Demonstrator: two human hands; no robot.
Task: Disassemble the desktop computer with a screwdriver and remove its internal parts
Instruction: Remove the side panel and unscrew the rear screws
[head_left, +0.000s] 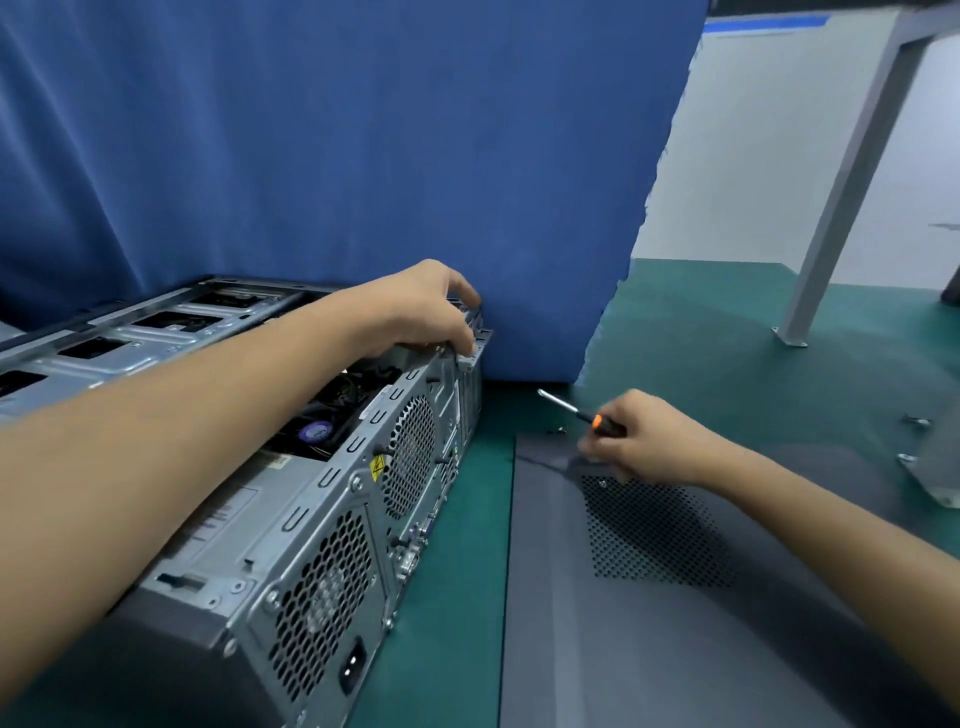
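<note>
The desktop computer case (291, 499) fills the lower left of the frame, lying on its side on the green mat (701, 332) with its top open and the rear panel's fan grilles facing you. The dark side panel (649, 623) lies flat on the mat at lower right, already off.

Your left hand (431, 312) sits at the far corner of the case, centre frame, fingers curled down over the metal rim and pinching a small bracket there. Keep that grip firm and low, judging by the sharp stamped edges around it.

Your right hand (644, 441) rests on the side panel's upper edge, fingers wrapped shut around the screwdriver (582, 413), whose shaft points up-left toward the case corner. Bring the tip straight into the screw head before turning; a slanted approach will likely slip.

A small loose screw (558, 429) lies just beside the tip, so sweep carefully. The blue curtain (337, 156) hangs close behind the case; open room lies to the right, across the mat.
</note>
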